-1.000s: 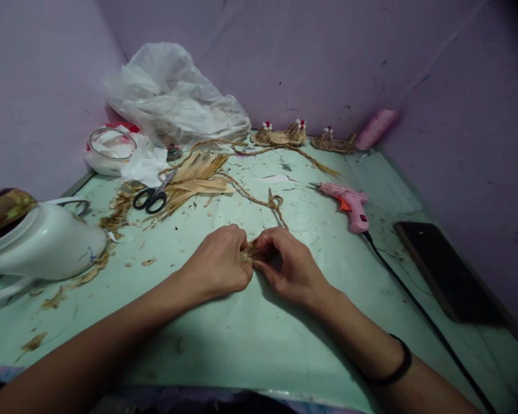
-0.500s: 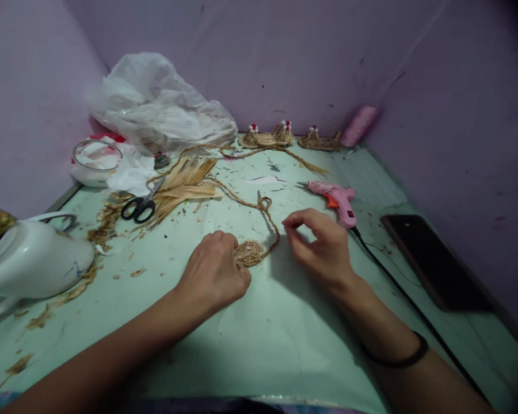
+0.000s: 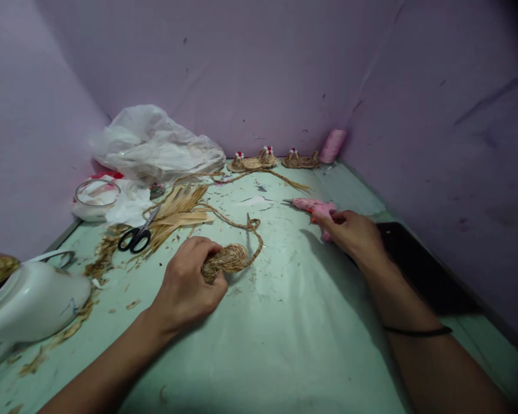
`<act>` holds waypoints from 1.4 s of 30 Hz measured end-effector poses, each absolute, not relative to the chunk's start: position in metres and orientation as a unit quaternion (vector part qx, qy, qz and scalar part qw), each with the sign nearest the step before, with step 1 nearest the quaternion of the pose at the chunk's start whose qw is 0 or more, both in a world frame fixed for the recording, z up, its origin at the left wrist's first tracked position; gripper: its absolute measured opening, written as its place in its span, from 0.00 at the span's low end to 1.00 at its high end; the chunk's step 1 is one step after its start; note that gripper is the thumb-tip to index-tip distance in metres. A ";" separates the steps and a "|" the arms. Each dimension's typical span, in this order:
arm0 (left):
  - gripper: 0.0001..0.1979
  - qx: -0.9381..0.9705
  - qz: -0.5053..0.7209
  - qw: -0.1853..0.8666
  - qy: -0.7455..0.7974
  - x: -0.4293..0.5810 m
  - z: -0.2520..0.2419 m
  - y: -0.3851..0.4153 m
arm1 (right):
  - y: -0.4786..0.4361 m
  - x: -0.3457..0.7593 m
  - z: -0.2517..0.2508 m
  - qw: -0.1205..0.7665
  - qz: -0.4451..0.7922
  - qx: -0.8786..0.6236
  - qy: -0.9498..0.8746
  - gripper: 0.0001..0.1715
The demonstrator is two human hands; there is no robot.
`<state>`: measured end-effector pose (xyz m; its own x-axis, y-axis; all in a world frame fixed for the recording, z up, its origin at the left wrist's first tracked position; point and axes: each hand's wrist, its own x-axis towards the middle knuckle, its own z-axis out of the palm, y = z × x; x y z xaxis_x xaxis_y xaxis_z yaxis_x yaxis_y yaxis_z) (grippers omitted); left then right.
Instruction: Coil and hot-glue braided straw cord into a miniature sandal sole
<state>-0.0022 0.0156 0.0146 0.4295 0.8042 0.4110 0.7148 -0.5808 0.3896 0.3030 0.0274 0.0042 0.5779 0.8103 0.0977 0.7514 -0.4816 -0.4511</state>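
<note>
– How does the left grip (image 3: 194, 282) stand?
– Closed, with the thumb on the near side and the fingers on the far side, pinching a woven coil (image 3: 231, 259) between them.
– So where does the coil lie in relation to that hand?
– Partly inside it. One end is hidden in the palm; the rounded end pokes out past the fingertips, pointing right. Whether its underside touches the worktop (image 3: 293, 339), I can't tell.
– Is anything attached to it?
– A braided cord (image 3: 261, 244) runs from the rounded end, curves away to a small loop (image 3: 254, 223), then leads back leftward to the flat fibre strips (image 3: 179, 207).
– And the right grip (image 3: 356, 233)?
– Well apart from the coil, over to the right and a little farther off. Its thumb and fingers are at the handle of the pink glue gun (image 3: 306, 204). How firmly they're closed on it, I can't tell.
– Which way does the gun face?
– Nozzle to the left, beyond the coil and to its right.
– Anything else near the hands?
– Black-handled scissors (image 3: 140, 236) by the strips, beyond the left hand, and a dark flat slab (image 3: 418, 270) partly behind the right forearm.
</note>
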 end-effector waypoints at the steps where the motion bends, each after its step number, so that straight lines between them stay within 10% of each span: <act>1: 0.13 0.842 0.303 0.073 0.439 -0.003 0.012 0.017 | 0.030 0.303 0.002 0.227 0.083 -0.855 -0.460 0.28; 9: 0.14 0.838 0.347 0.059 0.417 -0.006 -0.001 0.027 | 0.031 0.300 0.001 0.349 0.247 -0.805 -0.411 0.03; 20: 0.14 0.840 0.356 0.105 0.396 -0.005 -0.011 0.029 | -0.029 0.261 0.002 0.500 0.563 -0.457 -0.473 0.23; 42: 0.15 0.835 0.359 0.130 0.397 -0.007 -0.017 0.031 | -0.044 0.264 -0.014 0.402 0.483 -0.531 -0.568 0.13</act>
<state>-0.0073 0.0312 -0.0165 0.4274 0.7560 0.4959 0.5687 -0.6512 0.5026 0.2645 -0.0441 -0.0143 -0.1124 0.9921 -0.0564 0.2162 -0.0310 -0.9759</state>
